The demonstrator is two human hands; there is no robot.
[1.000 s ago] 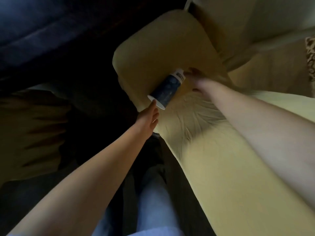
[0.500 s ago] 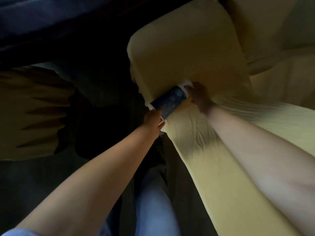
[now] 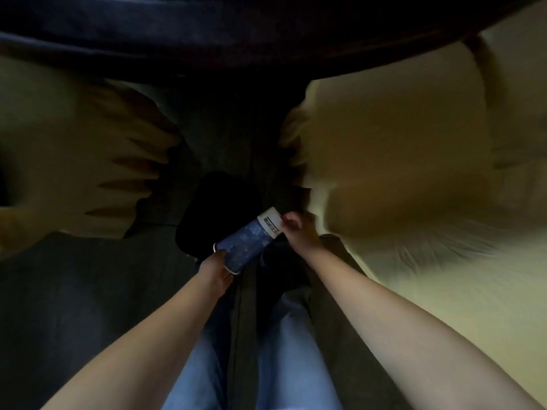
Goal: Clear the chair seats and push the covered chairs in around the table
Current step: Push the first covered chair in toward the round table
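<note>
We note blue canister (image 3: 247,243) at frame centre, tilted, over dark floor (image 3: 74,291). Left hand (image 3: 215,269) grips its lower end, fingers curled round rim. Right hand (image 3: 297,233) pinches upper white-labelled end. Yellow-covered chair (image 3: 399,173) at right, just beside right hand. Second covered chair (image 3: 74,149) at left, well apart. Dark table edge (image 3: 266,34) along top.
</note>
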